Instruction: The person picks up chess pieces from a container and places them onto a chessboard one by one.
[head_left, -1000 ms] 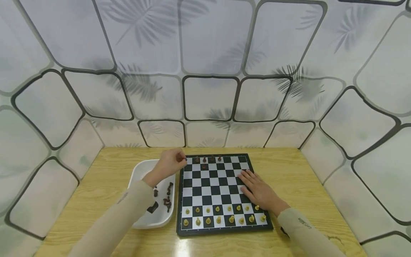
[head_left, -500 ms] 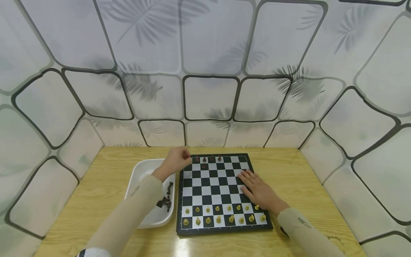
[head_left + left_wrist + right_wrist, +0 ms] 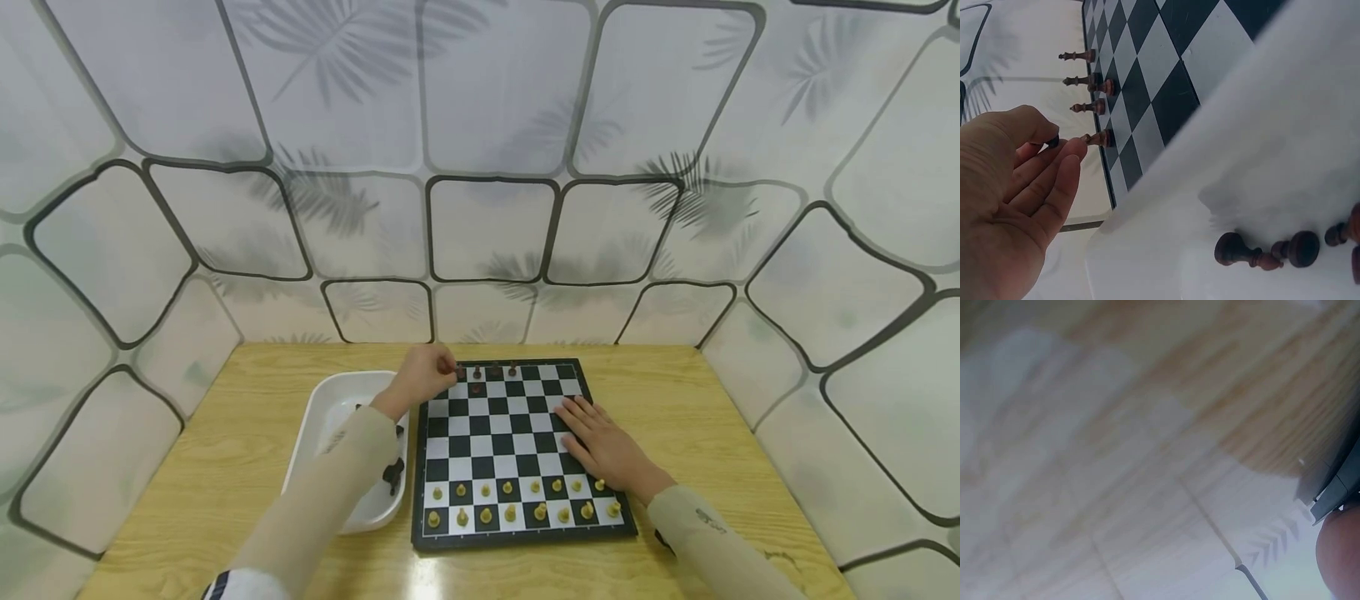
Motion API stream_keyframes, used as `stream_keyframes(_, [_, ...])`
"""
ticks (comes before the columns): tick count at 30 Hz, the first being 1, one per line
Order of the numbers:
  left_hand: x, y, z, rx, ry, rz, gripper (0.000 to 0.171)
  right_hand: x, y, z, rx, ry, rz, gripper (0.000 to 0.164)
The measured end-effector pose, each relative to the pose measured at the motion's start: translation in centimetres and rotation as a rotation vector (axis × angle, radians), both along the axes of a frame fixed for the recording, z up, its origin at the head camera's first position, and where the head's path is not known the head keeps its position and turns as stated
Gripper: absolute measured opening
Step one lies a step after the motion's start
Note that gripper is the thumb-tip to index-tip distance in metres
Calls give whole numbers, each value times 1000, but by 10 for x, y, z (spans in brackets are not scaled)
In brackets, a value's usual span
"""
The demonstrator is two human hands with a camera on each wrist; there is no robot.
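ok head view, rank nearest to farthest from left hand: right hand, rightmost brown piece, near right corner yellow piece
1. Rightmost brown piece, far edge of board
2. Right hand, across right edge
3. Yellow corner piece, near right corner

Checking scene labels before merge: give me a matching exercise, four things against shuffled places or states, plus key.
1. Left hand
2. Right hand
3. White tub
4. Yellow pieces

A. Resting on the right side of the board
B. In two rows at the board's near end
C. Pinching a dark piece
D. Beside the board, with brown pieces inside

Pairs: 1-C, 2-A, 3-D, 4-B
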State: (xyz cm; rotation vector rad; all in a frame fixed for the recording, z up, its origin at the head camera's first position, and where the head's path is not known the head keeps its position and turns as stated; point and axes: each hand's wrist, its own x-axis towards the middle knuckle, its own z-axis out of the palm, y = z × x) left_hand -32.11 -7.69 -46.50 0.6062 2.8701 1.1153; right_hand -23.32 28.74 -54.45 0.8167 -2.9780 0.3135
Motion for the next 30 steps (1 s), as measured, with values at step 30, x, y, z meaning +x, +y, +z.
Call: stream_keyframes(30, [-8,12,-6,-164,-110,7,11,0,0,-1,1,14,1,60])
